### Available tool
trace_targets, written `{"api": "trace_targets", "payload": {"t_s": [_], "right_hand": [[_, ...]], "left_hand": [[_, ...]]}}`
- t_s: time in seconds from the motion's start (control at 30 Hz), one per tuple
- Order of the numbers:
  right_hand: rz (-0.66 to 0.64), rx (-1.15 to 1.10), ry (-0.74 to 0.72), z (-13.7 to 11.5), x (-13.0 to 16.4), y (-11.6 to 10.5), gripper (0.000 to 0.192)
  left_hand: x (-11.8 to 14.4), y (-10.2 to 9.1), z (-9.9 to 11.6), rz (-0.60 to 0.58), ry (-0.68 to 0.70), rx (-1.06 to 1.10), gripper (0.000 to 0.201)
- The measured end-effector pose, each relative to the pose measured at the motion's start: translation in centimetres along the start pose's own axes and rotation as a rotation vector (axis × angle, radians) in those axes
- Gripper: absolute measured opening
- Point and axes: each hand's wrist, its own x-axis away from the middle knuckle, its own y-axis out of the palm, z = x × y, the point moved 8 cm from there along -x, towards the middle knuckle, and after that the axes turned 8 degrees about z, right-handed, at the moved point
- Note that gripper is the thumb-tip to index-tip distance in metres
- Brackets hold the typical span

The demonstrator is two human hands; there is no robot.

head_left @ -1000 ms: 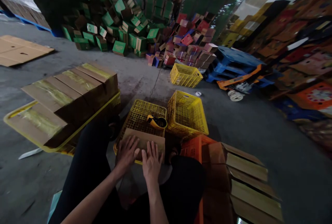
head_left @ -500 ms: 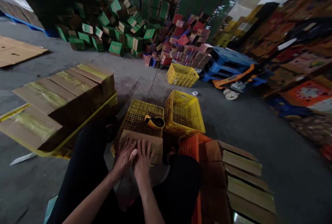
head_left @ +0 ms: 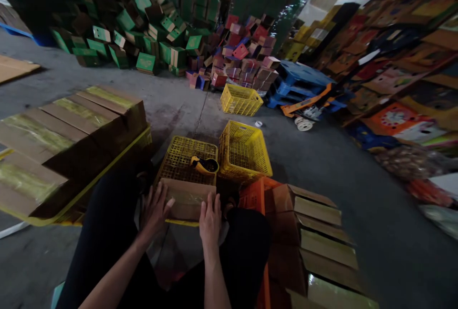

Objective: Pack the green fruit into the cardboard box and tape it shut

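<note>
A small brown cardboard box [head_left: 186,199] with a strip of clear tape along its top lies on an upturned yellow plastic crate [head_left: 177,158] between my knees. My left hand [head_left: 154,211] rests at the box's left end, fingers spread and the thumb over its top. At the right end, my right hand [head_left: 210,216] lies with its fingers stretched along the edge. Just behind the box, a yellow and black tape dispenser [head_left: 204,165] sits on the crate.
Taped boxes [head_left: 71,125] fill a yellow crate on the left. An orange crate [head_left: 264,199] on the right holds flattened-looking cartons [head_left: 324,242]. Further off stand an open yellow crate [head_left: 245,151], another yellow crate [head_left: 240,100], blue pallets [head_left: 302,77] and an orange pallet jack [head_left: 307,103].
My hands have moved apart from the middle of the box top to its two ends, uncovering the taped strip. The whole view has shifted slightly to the right.
</note>
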Motion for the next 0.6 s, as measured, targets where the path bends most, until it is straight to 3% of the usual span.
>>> {"api": "trace_targets", "payload": {"t_s": [0.13, 0.33, 0.47, 0.6], "right_hand": [[0.070, -0.154, 0.032, 1.0, -0.5, 0.7, 0.066], [-0.027, -0.239, 0.094, 2.4, -0.9, 1.9, 0.072], [-0.044, -0.127, 0.066, 1.3, 0.2, 0.9, 0.069], [-0.054, 0.101, -0.028, -1.7, 2.6, 0.4, 0.062]], "left_hand": [[-0.1, 0.1, -0.7, 0.028, -0.038, 0.114, 0.067], [-0.1, 0.0, -0.4, 0.102, 0.005, 0.081, 0.071], [0.5, -0.6, 0.0, 0.121, 0.057, 0.021, 0.075], [2.1, -0.6, 1.2, 0.040, 0.129, 0.044, 0.062]]}}
